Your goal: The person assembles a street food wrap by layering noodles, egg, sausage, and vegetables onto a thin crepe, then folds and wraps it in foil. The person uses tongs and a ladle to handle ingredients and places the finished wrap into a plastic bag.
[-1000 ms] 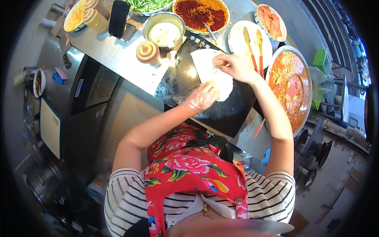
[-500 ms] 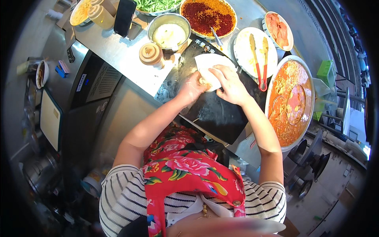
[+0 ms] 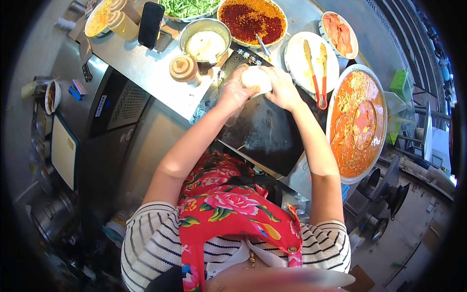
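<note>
A soft white wrap (image 3: 256,80), folded into a compact bundle, is held up between my two hands above a black board (image 3: 265,138). My left hand (image 3: 237,90) closes round its left side, with what looks like a thin clear glove on it. Against the right side presses my right hand (image 3: 283,90), its fingers curled behind the bundle. I cannot make out what lies inside the folds. Just beyond the hands sits a bowl of dark red chili (image 3: 287,24) with a spoon (image 3: 262,45) in it.
Red-handled tongs (image 3: 316,80) rest on a white plate (image 3: 296,75) at the right. Beside them stands a large basin of red broth (image 3: 357,121). A sliced-meat bowl (image 3: 339,35), metal pot (image 3: 204,39), squeeze bottle (image 3: 185,69), phone (image 3: 151,25) and green shreds (image 3: 189,7) line the counter.
The wrap's loose upper flap has been folded in, leaving a smaller rounded bundle. Both hands have shifted slightly away from me, and my right hand has moved from over the wrap to its side.
</note>
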Tool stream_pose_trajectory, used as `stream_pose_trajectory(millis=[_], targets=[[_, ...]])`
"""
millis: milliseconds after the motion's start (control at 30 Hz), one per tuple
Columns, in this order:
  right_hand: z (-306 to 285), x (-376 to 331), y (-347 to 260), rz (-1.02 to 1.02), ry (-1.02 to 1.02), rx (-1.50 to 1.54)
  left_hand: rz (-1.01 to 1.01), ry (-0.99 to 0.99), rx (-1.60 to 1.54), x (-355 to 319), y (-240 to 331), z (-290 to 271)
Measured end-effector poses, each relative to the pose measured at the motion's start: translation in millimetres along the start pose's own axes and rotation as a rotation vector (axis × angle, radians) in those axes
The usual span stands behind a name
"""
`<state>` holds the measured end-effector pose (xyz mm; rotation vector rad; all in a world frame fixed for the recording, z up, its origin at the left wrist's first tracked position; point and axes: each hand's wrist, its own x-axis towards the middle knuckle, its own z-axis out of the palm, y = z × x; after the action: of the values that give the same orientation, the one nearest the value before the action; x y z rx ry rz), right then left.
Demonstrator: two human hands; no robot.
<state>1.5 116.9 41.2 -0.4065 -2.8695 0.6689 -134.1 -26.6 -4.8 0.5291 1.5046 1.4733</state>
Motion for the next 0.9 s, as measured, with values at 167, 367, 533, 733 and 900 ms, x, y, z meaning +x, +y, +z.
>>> stream_pose_trajectory(millis=[167, 367, 533, 733, 900], targets=[[7.6, -13.2, -35.9, 0.215, -0.010, 0.011, -0.093, -0.140, -0.171, -18.0, 13.6, -11.4], [48.8, -92.5, -95.4, 0.473, 0.026, 0.046, -0.084, -0.364, 0.490, -78.4, 2.6, -31.5], [42.5, -84.0, -68.6, 0.551, 0.011, 0.257, 0.377, -0.479, 0.998, -49.4, 32.2, -17.2], [8.8, -105.9, -143.7, 0.636, 0.310, 0.177, 0.393, -0.223, 0.636, -90.8, 30.5, -29.1], [19.4, -142.1, -244.1, 0.182, 0.307, 0.102, -0.648, -0.441, -0.590, -147.4, 6.0, 17.9]])
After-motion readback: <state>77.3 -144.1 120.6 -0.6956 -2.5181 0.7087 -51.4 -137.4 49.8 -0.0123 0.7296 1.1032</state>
